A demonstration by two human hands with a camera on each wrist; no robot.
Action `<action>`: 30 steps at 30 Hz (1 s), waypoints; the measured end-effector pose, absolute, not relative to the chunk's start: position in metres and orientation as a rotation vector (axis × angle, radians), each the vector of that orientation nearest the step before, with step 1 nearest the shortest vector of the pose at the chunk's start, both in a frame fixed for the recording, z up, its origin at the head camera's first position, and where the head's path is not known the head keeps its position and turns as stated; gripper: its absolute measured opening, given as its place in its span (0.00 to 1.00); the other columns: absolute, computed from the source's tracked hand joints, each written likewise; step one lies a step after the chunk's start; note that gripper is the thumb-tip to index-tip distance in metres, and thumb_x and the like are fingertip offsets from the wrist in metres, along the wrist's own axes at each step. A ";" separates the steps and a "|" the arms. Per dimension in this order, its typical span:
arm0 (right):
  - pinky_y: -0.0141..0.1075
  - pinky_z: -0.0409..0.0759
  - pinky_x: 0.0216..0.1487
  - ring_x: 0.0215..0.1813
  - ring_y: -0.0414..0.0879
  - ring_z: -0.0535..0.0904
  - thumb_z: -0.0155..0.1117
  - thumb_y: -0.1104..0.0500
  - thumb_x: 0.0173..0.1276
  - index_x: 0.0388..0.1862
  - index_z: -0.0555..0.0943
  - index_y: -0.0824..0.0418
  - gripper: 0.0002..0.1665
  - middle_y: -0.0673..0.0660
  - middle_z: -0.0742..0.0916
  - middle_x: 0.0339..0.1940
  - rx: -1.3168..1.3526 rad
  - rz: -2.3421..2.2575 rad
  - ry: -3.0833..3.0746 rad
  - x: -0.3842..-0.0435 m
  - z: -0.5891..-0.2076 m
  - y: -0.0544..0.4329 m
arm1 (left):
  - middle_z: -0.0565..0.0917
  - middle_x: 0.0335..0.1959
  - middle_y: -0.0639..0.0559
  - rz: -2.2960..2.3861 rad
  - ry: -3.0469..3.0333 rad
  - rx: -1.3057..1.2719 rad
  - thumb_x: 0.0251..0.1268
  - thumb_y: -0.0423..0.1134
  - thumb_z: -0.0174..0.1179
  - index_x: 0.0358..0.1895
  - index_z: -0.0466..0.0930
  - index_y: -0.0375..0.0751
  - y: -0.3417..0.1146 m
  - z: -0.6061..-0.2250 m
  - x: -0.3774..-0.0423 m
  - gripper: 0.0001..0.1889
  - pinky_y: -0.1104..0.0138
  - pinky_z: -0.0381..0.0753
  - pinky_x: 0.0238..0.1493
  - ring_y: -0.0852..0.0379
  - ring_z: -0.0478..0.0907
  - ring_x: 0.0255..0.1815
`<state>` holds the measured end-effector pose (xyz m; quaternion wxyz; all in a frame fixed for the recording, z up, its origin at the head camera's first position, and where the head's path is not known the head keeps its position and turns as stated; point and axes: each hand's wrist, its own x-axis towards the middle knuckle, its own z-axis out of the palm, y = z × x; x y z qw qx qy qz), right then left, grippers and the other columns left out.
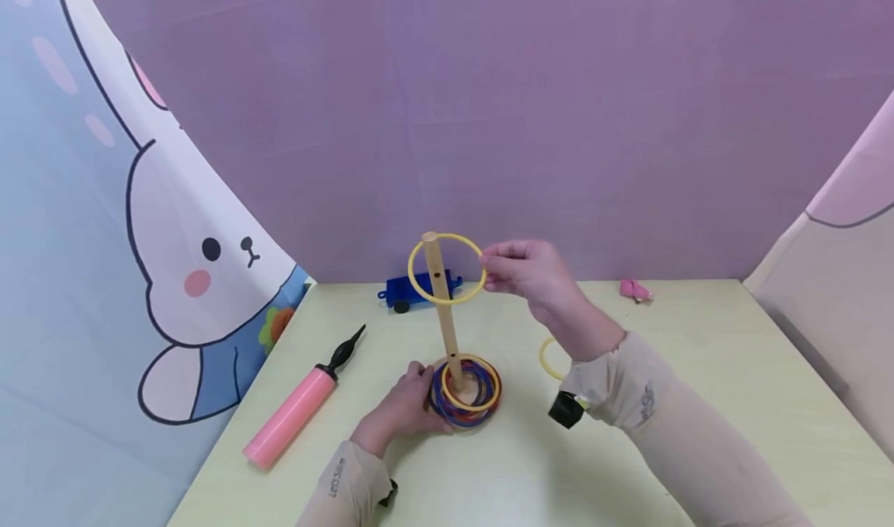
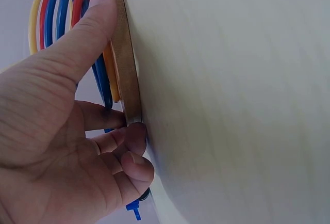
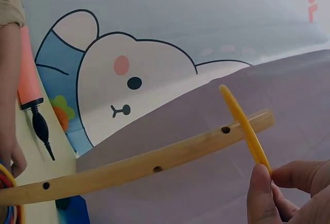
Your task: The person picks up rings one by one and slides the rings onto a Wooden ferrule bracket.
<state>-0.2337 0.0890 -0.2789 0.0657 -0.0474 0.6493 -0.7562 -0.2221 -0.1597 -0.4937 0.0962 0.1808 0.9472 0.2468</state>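
My right hand [image 1: 531, 275] pinches a yellow ring [image 1: 410, 269] between thumb and fingers. The ring appears to encircle the top end of an upright wooden post [image 1: 448, 329] with holes in it. In the right wrist view, the ring [image 3: 240, 118] is nearly edge-on, and the post's tip sticks out past it. Down at the table, my left hand [image 1: 403, 407] grips the round wooden base [image 2: 124, 74], thumb over its upper side and fingers at its edge. Several red, blue and yellow rings [image 1: 499, 387] lie stacked around the post's foot.
Another yellow ring [image 1: 543, 360] lies on the table, partly hidden by my right forearm. A pink hand pump [image 1: 289, 421] with a black nozzle is at the left. Behind the post sits a blue wheeled toy [image 1: 401, 290]. A small pink item [image 1: 634, 290] lies at the back right.
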 end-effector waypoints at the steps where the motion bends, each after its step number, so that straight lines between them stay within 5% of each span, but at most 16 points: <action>1: 0.35 0.84 0.38 0.29 0.45 0.83 0.64 0.68 0.67 0.49 0.79 0.76 0.14 0.58 0.85 0.32 -0.134 -2.270 1.963 -0.234 -0.282 0.090 | 0.67 0.55 0.43 0.733 2.804 0.533 0.38 0.60 0.78 0.72 0.59 0.32 -0.159 -0.493 -0.222 0.59 0.49 0.72 0.59 0.44 0.69 0.57; 30: 0.34 0.84 0.33 0.25 0.44 0.82 0.62 0.71 0.66 0.46 0.78 0.79 0.13 0.59 0.84 0.30 0.011 -2.132 1.978 -0.228 -0.417 0.093 | 0.66 0.53 0.43 0.731 2.823 0.563 0.36 0.58 0.79 0.73 0.60 0.35 -0.161 -0.493 -0.224 0.58 0.49 0.73 0.58 0.45 0.70 0.54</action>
